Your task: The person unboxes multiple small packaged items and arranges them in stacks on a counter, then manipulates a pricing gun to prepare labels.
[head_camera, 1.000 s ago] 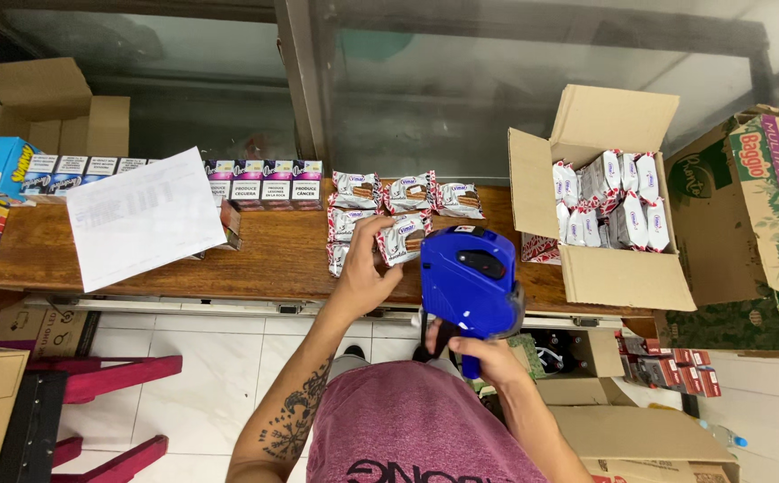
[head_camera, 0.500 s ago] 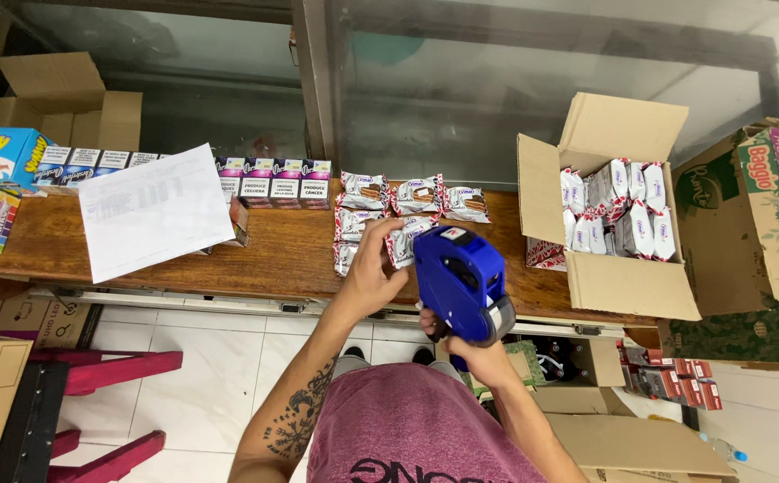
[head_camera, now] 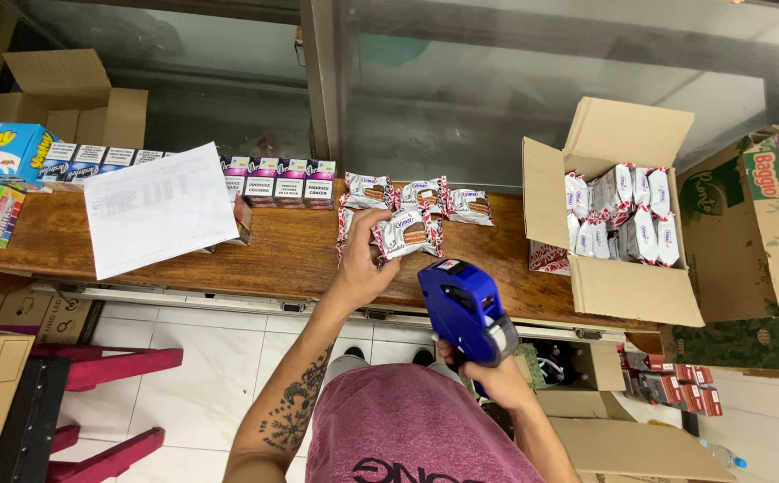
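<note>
White-and-red snack packs [head_camera: 412, 215] cluster at centre, more upright in the open carton [head_camera: 622, 224] at three o'clock. A row of small dark boxes [head_camera: 273, 179] sits at eleven, blue box [head_camera: 0, 152] at ten, white sheet [head_camera: 161, 210] beside it.

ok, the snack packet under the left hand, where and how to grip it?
Grip the snack packet by its crimped right end, coming from the right. It lies flat on the wooden counter, the left hand covers its left end, and other packets crowd it above.

blue price gun [head_camera: 465, 309] lower, nearer the snack packet [head_camera: 407, 234]
</note>
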